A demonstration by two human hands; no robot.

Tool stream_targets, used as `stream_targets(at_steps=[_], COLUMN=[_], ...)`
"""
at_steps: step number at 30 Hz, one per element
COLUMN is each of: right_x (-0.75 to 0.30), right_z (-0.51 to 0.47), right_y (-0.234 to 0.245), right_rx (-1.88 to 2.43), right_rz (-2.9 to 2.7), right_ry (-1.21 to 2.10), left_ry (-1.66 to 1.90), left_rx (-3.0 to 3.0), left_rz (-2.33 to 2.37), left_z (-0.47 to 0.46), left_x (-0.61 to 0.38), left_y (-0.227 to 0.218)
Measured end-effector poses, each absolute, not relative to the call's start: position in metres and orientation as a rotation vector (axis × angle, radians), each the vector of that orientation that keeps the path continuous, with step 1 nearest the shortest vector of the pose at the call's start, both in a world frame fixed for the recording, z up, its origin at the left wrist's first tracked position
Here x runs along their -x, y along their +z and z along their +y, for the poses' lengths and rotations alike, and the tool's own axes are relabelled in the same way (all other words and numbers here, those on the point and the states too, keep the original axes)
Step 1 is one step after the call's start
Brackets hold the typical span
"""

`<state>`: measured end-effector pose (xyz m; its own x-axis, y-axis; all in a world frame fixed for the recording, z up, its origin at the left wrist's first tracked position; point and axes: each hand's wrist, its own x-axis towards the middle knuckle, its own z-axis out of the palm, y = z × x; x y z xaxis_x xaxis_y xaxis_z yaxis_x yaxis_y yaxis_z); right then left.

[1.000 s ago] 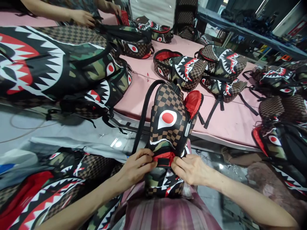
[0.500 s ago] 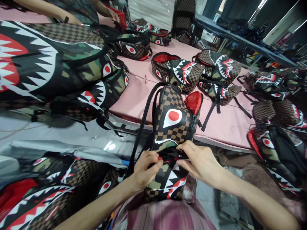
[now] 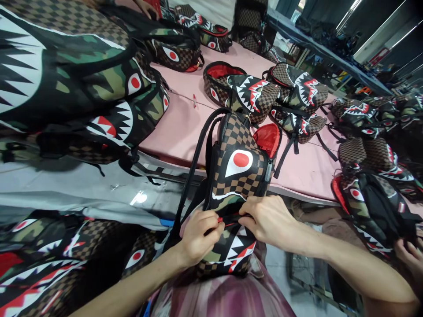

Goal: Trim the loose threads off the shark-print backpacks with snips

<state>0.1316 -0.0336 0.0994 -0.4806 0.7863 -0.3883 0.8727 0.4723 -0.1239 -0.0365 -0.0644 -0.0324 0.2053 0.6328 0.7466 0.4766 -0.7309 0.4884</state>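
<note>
A brown-and-black checked backpack [image 3: 231,176] with a red-and-white eye print and shark teeth leans upright between my lap and the table edge. Its upper compartment gapes, showing red lining [image 3: 267,138]. My left hand [image 3: 200,237] is closed in a pinch on the left end of the front pocket's edge, where a bit of red shows. At the right end of that same edge, my right hand [image 3: 264,219] has thumb and fingers pinched together. Whether a zipper pull lies between them is hidden. A dark slit with a red rim runs between both hands.
A pink table [image 3: 178,127] carries several similar bags [image 3: 254,94]. Large camouflage backpacks [image 3: 92,83] are piled at left, and more bags [image 3: 42,273] lie below them. Another person's hand [image 3: 410,255] touches a backpack [image 3: 366,207] at far right.
My right hand has shifted slightly left along the pocket edge, and the slit looks narrower. My view has turned a little right. Another person's hand has appeared at the right edge.
</note>
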Motion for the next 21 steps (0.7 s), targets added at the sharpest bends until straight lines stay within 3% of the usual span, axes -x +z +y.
stream_targets(at_steps=[5, 12, 21], right_x=[-0.126, -0.136, -0.138], right_z=[-0.037, -0.045, -0.039], right_y=[0.089, 0.085, 0.103], right_rx=[-1.533, -1.856, -1.530], right_rz=[2.437, 2.574, 2.444], right_ry=[-0.488, -0.795, -0.499], left_ry=[1.487, 1.510, 1.602], left_rx=[-2.207, -2.019, -2.077], left_rz=[1.137, 1.208, 1.184], left_z=[-0.064, -0.066, -0.069], left_x=[0.037, 0.036, 0.036], left_y=[-0.026, -0.022, -0.029])
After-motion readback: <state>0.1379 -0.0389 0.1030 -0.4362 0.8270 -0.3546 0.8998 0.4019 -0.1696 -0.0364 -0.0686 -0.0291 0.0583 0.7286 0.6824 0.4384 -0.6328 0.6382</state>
